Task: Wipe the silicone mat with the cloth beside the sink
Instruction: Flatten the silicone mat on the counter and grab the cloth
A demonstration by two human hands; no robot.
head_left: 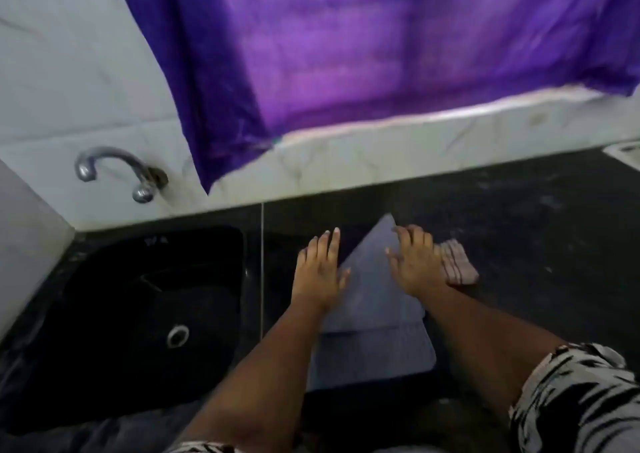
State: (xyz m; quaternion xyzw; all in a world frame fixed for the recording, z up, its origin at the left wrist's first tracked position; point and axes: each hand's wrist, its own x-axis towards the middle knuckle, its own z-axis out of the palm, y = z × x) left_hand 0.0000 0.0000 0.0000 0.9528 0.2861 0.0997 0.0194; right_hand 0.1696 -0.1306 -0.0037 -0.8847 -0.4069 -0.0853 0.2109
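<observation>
Both hands lie flat and spread, gripping nothing: left hand [320, 272] at the grey silicone mat's [377, 317] left edge, right hand [414, 262] on its folded-over top. The striped cloth [459, 267], partly hidden, lies just right; sink [138, 314] left; bare dark countertop [536, 231] beyond.

Dark stone countertop [519, 231] runs under a pale marble-patterned tiled wall [69, 71]. Black rectangular basin [104, 279] is set into the counter at left, with a curved chrome tap [114, 167] mounted on the wall above. Backlit purple curtain [363, 44] hangs over the window; room otherwise dim.
</observation>
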